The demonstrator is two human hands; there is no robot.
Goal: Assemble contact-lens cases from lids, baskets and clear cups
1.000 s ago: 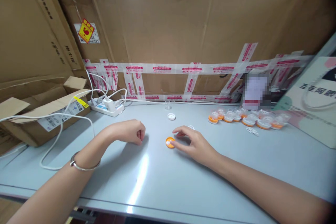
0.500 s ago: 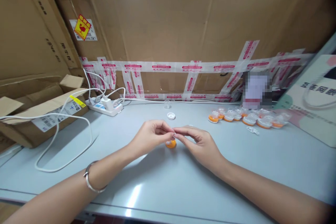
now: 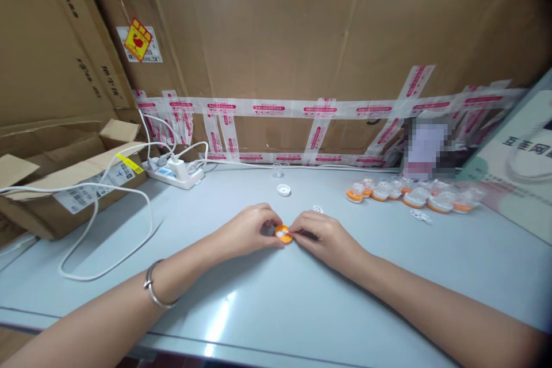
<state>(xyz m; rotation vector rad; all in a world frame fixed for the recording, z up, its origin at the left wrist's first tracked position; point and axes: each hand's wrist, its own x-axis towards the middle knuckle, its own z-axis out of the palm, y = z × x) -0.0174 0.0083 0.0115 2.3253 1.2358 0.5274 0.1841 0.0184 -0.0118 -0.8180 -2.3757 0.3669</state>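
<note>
A small round orange base (image 3: 283, 240) rests on the table with white pieces inside it. My left hand (image 3: 250, 231) holds its left edge between thumb and fingers. From the other side my right hand (image 3: 328, 237) is closed in a pinch at the base's right rim, with a tiny white part (image 3: 286, 232) at its fingertips, mostly hidden. Behind the hands lie a white ring-shaped piece (image 3: 283, 190) and a clear plastic dome (image 3: 277, 171). A flat white cut-out piece (image 3: 318, 209) lies just beyond my right hand.
Several orange-and-white items with clear domes (image 3: 415, 197) stand at the right, near another flat white cut-out (image 3: 420, 216). A power strip (image 3: 176, 175) with white cables and an open cardboard box (image 3: 64, 190) are at the left. A large taped carton (image 3: 267, 40) walls the back.
My hands were together fingertip to fingertip above the orange base. Now they have parted: the left has come down to the base's edge, and the right pinches at its rim.
</note>
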